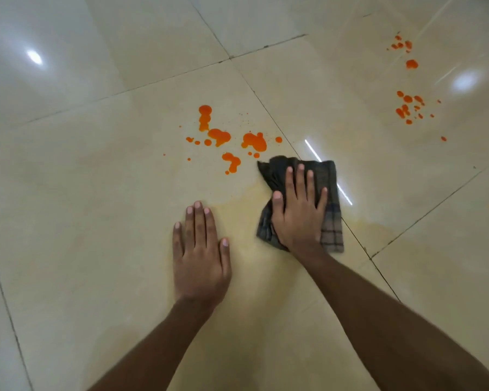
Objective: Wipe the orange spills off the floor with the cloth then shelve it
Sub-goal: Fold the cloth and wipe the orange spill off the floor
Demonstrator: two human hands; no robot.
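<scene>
The floor (96, 193) of glossy cream tiles with dark grout lines fills the view. Around the hands lies a pale yellowish film, most likely a smear of thinned spill, reaching from about 6 o'clock toward 3 o'clock.

The nearest cluster of orange spills (220, 136) sits just above centre, toward 12 o'clock from the hands, its lowest blob just beside the cloth's upper left corner. A second scatter (408, 107) lies well apart at 2 o'clock, and a few stray drops dot the right edge near 3 o'clock.

The dark checked cloth (329, 221) lies crumpled on the floor right of centre, straddling a grout line. The right hand (298, 213) presses flat on it, fingers spread; this grip is open, a palm press rather than a pinch. The left hand (199, 249) is also open, flat on bare tile at 7 o'clock of the cloth, apparently bracing.

To wipe well, I would push the cloth toward 11 o'clock through the near cluster with steady palm pressure, gathering liquid inward rather than spreading it, then refold to a cleaner face before the far scatter. No shelf is in view.
</scene>
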